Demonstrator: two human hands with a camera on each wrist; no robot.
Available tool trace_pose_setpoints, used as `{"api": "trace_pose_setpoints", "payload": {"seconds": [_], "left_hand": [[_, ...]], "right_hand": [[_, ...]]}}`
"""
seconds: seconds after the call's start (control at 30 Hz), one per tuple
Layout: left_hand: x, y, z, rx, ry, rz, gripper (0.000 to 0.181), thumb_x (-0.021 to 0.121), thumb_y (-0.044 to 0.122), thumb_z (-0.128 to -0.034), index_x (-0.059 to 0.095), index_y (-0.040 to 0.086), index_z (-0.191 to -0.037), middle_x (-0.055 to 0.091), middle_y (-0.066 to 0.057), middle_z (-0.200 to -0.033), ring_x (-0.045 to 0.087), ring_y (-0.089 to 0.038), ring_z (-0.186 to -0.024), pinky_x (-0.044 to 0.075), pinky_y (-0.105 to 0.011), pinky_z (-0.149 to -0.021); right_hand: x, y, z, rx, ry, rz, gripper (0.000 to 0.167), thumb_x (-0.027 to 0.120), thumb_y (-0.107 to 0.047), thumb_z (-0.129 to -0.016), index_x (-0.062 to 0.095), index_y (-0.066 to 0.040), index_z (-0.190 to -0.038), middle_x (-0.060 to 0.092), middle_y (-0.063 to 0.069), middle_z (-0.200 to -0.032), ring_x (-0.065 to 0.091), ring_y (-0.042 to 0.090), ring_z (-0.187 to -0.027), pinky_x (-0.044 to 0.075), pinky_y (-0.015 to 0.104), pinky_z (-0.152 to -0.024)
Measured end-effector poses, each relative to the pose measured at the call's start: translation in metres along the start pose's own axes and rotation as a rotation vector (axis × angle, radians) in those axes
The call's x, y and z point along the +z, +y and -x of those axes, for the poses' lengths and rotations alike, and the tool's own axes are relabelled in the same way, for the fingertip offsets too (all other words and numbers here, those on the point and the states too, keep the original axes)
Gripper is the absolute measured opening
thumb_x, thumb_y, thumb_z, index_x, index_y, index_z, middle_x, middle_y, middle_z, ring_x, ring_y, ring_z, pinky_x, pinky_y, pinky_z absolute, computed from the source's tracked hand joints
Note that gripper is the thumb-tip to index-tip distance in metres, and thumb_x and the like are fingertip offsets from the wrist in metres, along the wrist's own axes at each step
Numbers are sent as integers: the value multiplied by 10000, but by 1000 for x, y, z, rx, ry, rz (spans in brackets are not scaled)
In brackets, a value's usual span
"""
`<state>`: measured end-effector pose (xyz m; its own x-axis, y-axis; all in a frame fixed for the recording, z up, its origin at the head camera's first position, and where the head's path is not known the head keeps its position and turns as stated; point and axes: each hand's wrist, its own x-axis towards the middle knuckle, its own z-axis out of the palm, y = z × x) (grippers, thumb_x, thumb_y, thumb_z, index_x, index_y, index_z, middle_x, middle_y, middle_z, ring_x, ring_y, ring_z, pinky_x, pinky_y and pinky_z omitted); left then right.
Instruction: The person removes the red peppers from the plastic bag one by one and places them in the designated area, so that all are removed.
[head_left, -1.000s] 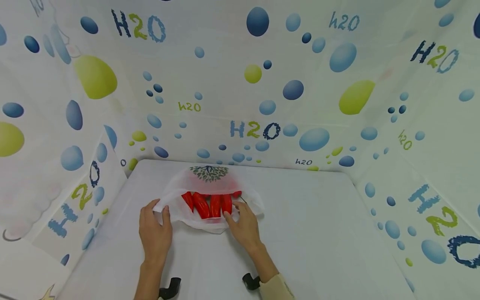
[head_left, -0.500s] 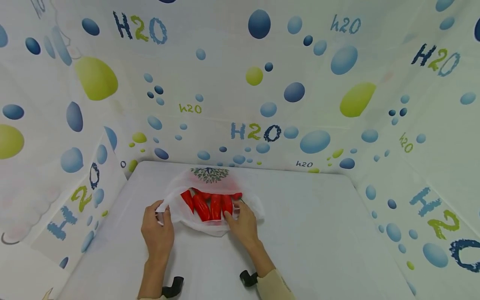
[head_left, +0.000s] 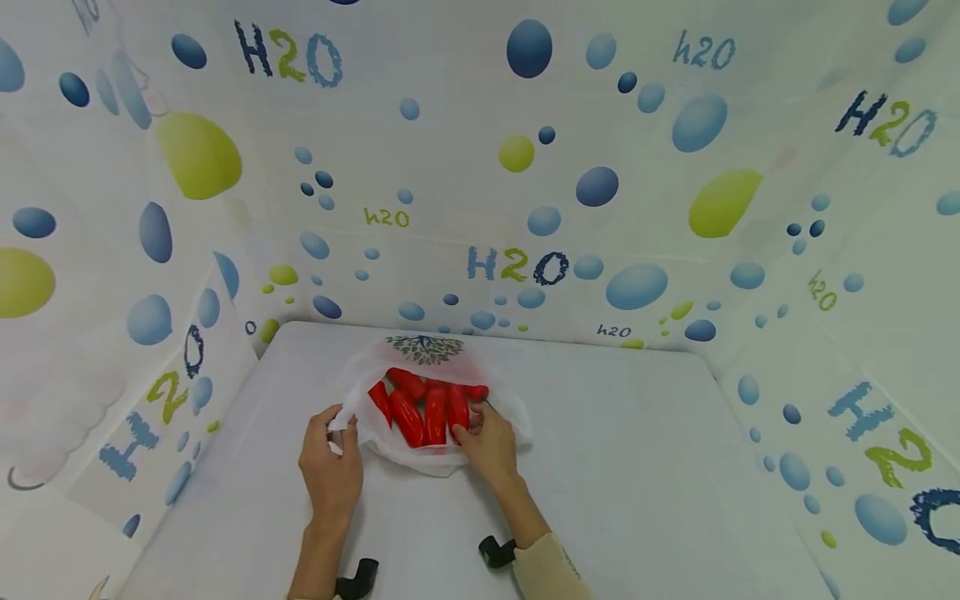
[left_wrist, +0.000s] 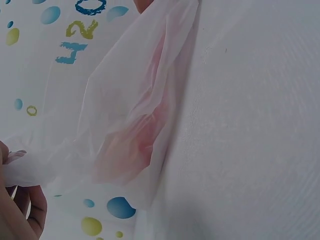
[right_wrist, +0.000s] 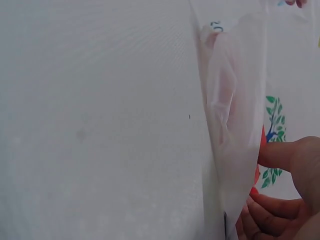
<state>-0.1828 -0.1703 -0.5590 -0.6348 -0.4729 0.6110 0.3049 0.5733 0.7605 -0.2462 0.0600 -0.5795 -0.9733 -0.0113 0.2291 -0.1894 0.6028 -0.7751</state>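
Note:
A thin white plastic bag (head_left: 427, 461) with a leafy tree print lies on the table, its mouth toward me. Several long red peppers (head_left: 407, 418) show inside the mouth. My left hand (head_left: 332, 467) pinches the bag's left edge between thumb and fingers, and the left wrist view shows the film (left_wrist: 115, 120) stretched out from that grip. At the right side of the mouth, my right hand (head_left: 491, 446) holds the rightmost pepper (head_left: 458, 402) between thumb and fingers. In the right wrist view, the bag film (right_wrist: 232, 110) hides most of that pepper.
The white table (head_left: 637, 450) extends to both sides of the bag. Behind and beside it hang white walls (head_left: 450, 158) printed with blue and green drops and H2O lettering. Dark wrist-mounted pieces (head_left: 358, 578) sit at both forearms.
The left hand has drawn the bag's edge up and slightly right, and the mouth gapes wider. More of the peppers at the back shows. The right hand stays at the rightmost pepper.

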Motion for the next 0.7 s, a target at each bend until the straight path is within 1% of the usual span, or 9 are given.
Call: {"api": "trace_pose_setpoints", "payload": {"seconds": [0.07, 0.13, 0.27, 0.4, 0.57, 0.7], "left_hand": [[0, 1, 1, -5, -2, 13, 280, 649, -12, -978, 637, -23, -1257, 691, -134, -1068, 511, -135, -844, 392, -167, -649], [1, 2, 2, -6, -5, 20, 286, 654, -2, -980, 634, -20, -1265, 693, -135, -1077, 514, -138, -846, 392, -158, -644], [2, 4, 3, 0, -11, 16, 290, 662, 10, -983, 631, -18, -1271, 698, -141, -1103, 521, -139, -857, 412, -168, -661], [2, 6, 4, 7, -5, 21, 289, 660, 7, -986, 633, -17, -1272, 706, -136, -1115, 527, -136, -861, 423, -174, -679], [2, 8, 5, 28, 6, 24, 290, 658, -16, -980, 637, -23, -1269, 712, -132, -1117, 533, -136, -867, 423, -146, -711], [1, 9, 6, 12, -15, 20, 293, 657, 6, -991, 625, -24, -1281, 703, -142, -1143, 535, -132, -886, 414, -103, -747]], "right_hand": [[1, 0, -1, -1, -3, -5, 416, 813, -194, -889, 699, 18, -1229, 729, 101, -928, 670, 156, -780, 574, 286, -703], [2, 1, -1, -6, -11, 5, 397, 820, -198, -877, 710, 11, -1196, 724, 86, -886, 650, 137, -750, 561, 277, -670], [5, 2, -1, 0, -32, 41, 333, 826, -216, -858, 733, -29, -1117, 693, 13, -800, 595, 88, -686, 508, 258, -591], [6, 1, -1, 15, -25, 53, 270, 802, -219, -857, 740, -43, -1052, 650, -35, -729, 558, 69, -626, 476, 255, -540], [6, -4, 0, 41, 3, 56, 210, 778, -201, -842, 747, -45, -979, 661, -48, -704, 576, 69, -615, 492, 261, -533], [4, -6, 0, 64, 24, 55, 184, 773, -193, -833, 755, -53, -951, 682, -49, -713, 599, 74, -634, 495, 266, -547]]}}
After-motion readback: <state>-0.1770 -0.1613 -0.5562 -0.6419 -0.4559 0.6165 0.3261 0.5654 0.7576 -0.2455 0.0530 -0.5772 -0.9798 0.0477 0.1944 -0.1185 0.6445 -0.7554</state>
